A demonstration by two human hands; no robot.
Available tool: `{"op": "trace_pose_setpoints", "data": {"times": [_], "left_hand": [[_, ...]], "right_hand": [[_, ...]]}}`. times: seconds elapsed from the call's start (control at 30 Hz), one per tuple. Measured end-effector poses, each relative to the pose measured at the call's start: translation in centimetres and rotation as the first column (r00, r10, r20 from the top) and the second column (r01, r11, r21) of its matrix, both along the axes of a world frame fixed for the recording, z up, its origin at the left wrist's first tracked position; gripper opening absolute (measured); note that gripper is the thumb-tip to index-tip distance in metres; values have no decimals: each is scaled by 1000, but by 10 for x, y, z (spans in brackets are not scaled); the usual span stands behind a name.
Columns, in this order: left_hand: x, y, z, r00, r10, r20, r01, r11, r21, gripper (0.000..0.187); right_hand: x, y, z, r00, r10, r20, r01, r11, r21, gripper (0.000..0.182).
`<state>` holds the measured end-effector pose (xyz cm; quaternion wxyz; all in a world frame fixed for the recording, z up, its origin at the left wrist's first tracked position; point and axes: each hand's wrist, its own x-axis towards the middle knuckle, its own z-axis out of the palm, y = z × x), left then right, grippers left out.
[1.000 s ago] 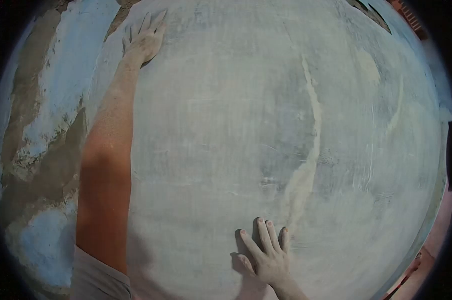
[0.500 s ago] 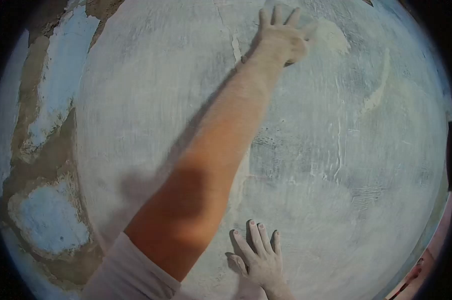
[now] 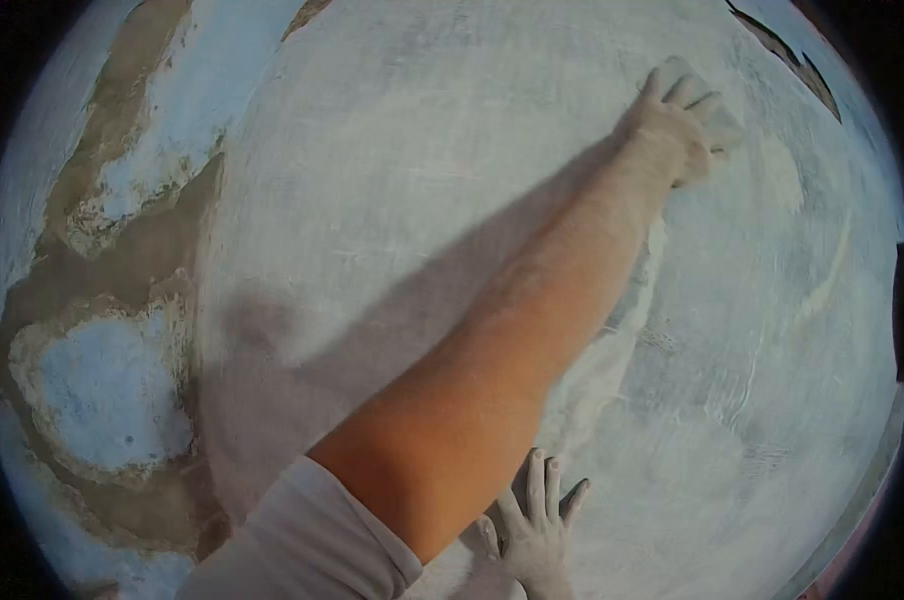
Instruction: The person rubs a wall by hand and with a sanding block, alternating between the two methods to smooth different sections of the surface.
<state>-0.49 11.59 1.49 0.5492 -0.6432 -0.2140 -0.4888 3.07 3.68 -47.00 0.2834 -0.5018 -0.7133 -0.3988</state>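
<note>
Fingers (image 3: 683,92) of left hand (image 3: 670,135) spread over pale grey-white plastered wall (image 3: 422,150), far right; blurred, can't tell if gripping anything. Right hand (image 3: 539,550) near, right of centre, fingers splayed flat on wall.

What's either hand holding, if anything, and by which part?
Left hand: can't tell; a pale patch around its fingers may be a thin sheet. Right hand: nothing held that shows; fingers spread against the wall.
</note>
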Motion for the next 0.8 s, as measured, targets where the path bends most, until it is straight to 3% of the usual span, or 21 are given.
{"op": "trace_pose_setpoints", "data": {"times": [0.07,0.17,0.3,0.6,0.67,0.7,0.77,0.8], "left_hand": [[-78,19,18,991,-74,113,73,997,11,52],[-187,33,20,974,-70,213,89,993,-81,53],[-304,63,23,935,-68,349,125,981,-145,53],[-474,168,13,818,-84,569,116,993,-19,56],[-510,168,11,806,420,417,-350,907,-236,63],[-524,172,17,837,340,428,-179,910,-373,63],[-529,178,12,880,211,426,-89,953,-288,63],[-524,181,2,902,160,400,-150,987,-55,63]], "right_hand": [[-26,0,14,999,10,40,-9,1000,-13,65],[-65,11,25,999,21,41,-19,998,-66,69],[-105,30,30,997,-5,81,5,1000,-11,67],[-154,54,22,995,-17,96,15,1000,13,67],[-155,51,24,995,-25,92,24,1000,7,66],[-156,48,29,996,-11,93,12,1000,-11,66],[-156,34,43,995,7,99,-3,999,-45,61],[-150,32,50,995,33,99,-30,999,-37,61]]}}
